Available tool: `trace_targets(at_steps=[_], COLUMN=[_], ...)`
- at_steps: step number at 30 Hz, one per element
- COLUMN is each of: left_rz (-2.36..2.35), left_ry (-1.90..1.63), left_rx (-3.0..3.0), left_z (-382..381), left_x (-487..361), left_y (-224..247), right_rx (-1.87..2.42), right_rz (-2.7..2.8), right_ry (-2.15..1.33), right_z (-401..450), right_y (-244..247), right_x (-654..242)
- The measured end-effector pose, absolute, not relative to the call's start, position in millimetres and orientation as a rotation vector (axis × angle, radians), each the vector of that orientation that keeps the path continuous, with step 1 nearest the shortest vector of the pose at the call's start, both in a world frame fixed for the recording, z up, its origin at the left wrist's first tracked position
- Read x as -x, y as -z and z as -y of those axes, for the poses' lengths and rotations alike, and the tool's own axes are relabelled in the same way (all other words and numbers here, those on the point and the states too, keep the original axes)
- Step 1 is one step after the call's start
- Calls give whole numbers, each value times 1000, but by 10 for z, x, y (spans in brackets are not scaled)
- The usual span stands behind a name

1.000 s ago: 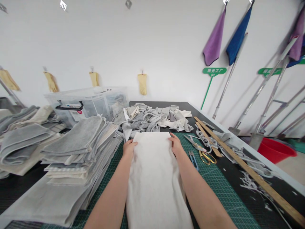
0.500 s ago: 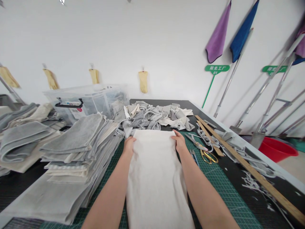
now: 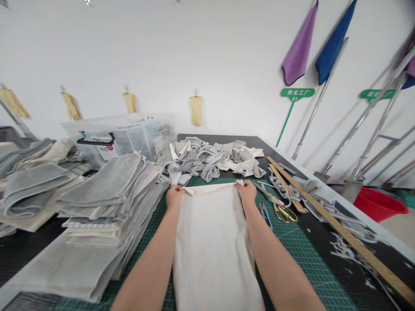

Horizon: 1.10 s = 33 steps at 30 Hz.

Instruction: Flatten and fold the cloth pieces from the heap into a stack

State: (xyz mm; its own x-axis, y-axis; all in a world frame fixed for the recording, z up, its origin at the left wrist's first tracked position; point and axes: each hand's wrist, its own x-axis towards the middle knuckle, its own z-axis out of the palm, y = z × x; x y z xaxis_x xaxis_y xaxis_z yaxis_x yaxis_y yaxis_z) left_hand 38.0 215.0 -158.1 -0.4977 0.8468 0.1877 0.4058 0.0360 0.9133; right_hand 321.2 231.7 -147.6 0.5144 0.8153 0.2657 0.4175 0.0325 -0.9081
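Your left hand and right hand: each closed, pinching one far corner. Held between them: one white cloth, spread over the green cutting mat.

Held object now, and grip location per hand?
White cloth, held at its far edge: left hand at the far left corner, right hand at the far right corner.

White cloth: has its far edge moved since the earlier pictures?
Yes, lower in view: a strip of the green mat, hidden before, now shows beyond the white cloth.
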Motion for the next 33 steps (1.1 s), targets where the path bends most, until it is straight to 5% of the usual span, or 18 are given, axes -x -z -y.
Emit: trace_targets(at_steps=[14,33], left_rz=[-1652,-2013], left_ry=[-1175,-1348], left_rx=[-1865,-1340], left_z=[-2070,-2132], left_x=[-649,-518], left_y=[1468,1403], right_rx=[1848,2089], right_rz=[1274,1156], right_ry=[-341,-199], right_z=[-2348,-2257], right_y=[1563,1418], right_x=[-3190,-3187])
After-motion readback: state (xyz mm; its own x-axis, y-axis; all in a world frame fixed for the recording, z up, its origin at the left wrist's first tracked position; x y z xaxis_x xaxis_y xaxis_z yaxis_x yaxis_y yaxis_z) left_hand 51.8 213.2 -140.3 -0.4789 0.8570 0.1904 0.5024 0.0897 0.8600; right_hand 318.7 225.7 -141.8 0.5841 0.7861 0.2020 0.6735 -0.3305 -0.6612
